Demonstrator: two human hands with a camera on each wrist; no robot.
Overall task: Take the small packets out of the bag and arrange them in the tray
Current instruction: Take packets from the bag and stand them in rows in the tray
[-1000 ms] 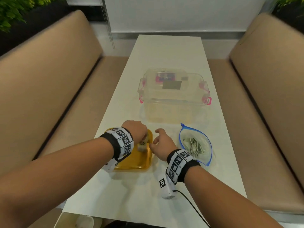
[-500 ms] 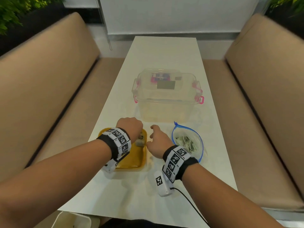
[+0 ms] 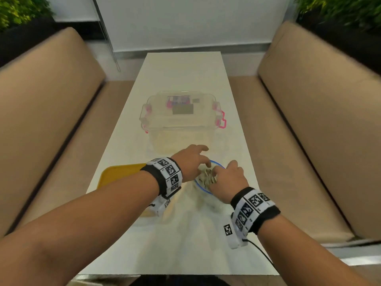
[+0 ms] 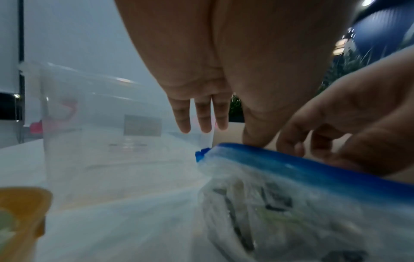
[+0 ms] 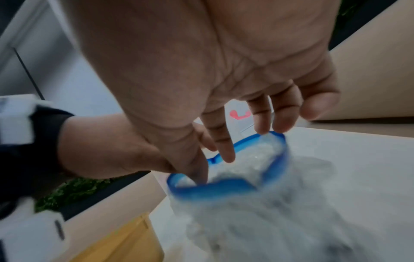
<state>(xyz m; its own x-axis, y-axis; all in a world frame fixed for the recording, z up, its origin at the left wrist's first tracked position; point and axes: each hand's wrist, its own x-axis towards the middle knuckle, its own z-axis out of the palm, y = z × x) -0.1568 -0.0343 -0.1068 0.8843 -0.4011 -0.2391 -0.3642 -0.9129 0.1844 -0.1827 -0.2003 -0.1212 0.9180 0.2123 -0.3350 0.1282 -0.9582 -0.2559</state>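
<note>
While both hands [image 3: 208, 172] meet, bag [image 5: 226, 189] rim open, tray [image 3: 115, 174] beside.

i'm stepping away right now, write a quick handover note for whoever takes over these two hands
Left hand: open, fingers at the near-left rim of the clear zip bag with the blue seal.
Right hand: fingers reach into the bag mouth; no grip on a packet can be confirmed.
Small paper packets: most lie in the bag, right of the yellow plastic tray.
Done: at least one item seems to lie in the tray, blurred.
Left: pull out the rest and arrange them in the tray.
</note>
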